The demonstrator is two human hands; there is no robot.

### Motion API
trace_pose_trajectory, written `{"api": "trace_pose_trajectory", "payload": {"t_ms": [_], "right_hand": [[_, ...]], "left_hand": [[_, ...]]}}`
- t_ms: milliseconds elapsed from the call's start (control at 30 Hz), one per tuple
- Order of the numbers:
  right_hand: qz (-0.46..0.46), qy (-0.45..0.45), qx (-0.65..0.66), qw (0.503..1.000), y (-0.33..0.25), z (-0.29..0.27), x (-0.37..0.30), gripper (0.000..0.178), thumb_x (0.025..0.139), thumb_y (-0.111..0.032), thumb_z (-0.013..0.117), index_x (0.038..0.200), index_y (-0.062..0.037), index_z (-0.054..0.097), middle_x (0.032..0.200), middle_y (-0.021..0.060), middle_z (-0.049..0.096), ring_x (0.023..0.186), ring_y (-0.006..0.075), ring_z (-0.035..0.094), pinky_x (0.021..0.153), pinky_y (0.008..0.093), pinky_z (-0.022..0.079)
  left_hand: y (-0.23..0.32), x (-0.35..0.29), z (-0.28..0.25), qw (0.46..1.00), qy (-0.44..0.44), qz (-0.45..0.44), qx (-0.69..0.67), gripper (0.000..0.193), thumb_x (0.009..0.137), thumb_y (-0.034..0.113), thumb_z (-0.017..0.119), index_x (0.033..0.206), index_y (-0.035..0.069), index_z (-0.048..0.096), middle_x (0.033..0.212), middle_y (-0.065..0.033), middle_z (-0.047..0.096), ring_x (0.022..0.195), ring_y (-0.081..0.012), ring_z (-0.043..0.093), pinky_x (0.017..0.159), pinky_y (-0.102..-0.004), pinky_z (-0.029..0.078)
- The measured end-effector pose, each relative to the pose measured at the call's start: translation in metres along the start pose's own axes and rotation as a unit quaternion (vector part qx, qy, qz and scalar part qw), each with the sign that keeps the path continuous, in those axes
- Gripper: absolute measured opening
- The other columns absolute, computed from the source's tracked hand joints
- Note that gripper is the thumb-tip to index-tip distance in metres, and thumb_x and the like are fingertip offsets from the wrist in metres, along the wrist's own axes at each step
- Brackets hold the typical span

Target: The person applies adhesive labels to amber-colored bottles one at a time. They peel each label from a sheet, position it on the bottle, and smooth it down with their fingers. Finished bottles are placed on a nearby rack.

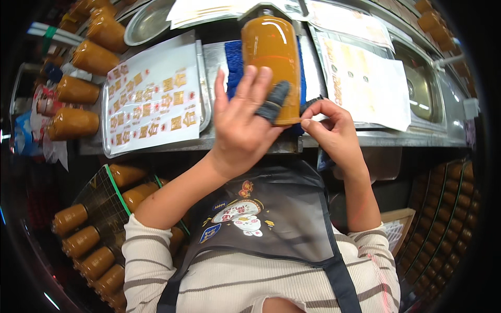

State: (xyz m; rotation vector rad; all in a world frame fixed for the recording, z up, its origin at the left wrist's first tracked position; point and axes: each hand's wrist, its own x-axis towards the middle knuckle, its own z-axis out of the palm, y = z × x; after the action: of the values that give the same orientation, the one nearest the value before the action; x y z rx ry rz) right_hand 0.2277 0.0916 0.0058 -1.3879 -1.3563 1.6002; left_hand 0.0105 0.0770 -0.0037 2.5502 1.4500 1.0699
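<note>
A glossy amber-brown bottle lies on a blue towel in front of me, its neck pointing away and its base toward me. Spread across its lower left side is my left hand, fingers stretched out; one finger wears a black cover. At the right corner of the bottle's base, my right hand pinches with thumb and index finger. Whatever may be between those fingertips is too small to make out. Something black shows behind the right index finger.
On the left, a metal tray carries a white sheet of gold and red decals. Another decal sheet lies to the right, beside a metal sink. A metal bowl stands far left. Similar bottles line both sides and fill lower racks.
</note>
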Motion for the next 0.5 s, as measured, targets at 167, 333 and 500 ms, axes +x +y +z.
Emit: {"api": "trace_pose_trajectory", "payload": {"t_ms": [167,333,500], "right_hand": [[-0.003,0.014,0.009,1.000,0.002,-0.001,-0.003,0.009,0.088,-0.006,0.070,0.087,0.0009,0.065,0.092,0.0011,0.061,0.065,0.0021,0.055,0.059,0.0178,0.043],[-0.001,0.011,0.038,0.999,-0.009,-0.003,-0.010,0.006,0.089,-0.004,0.067,0.086,-0.0007,0.063,0.086,-0.0015,0.062,0.066,0.0005,0.055,0.058,0.0170,0.042],[-0.024,0.018,0.050,0.998,-0.017,-0.006,-0.016,0.005,0.089,-0.004,0.066,0.087,-0.0012,0.062,0.084,-0.0022,0.061,0.065,-0.0007,0.052,0.057,0.0163,0.040]], "left_hand": [[-0.007,-0.021,0.000,0.991,0.000,-0.085,-0.101,0.063,0.072,0.019,0.087,0.127,-0.002,0.065,0.149,-0.0237,0.050,0.137,-0.0391,0.051,0.116,-0.0643,0.022],[-0.007,-0.063,-0.011,0.994,-0.036,-0.074,-0.075,0.050,0.074,0.018,0.087,0.115,-0.005,0.070,0.149,-0.0267,0.049,0.135,-0.0417,0.051,0.115,-0.0639,0.022],[-0.004,-0.059,-0.005,0.996,-0.039,-0.051,-0.055,0.040,0.078,0.018,0.084,0.110,-0.002,0.073,0.150,-0.0273,0.047,0.134,-0.0448,0.051,0.114,-0.0672,0.020]]}}
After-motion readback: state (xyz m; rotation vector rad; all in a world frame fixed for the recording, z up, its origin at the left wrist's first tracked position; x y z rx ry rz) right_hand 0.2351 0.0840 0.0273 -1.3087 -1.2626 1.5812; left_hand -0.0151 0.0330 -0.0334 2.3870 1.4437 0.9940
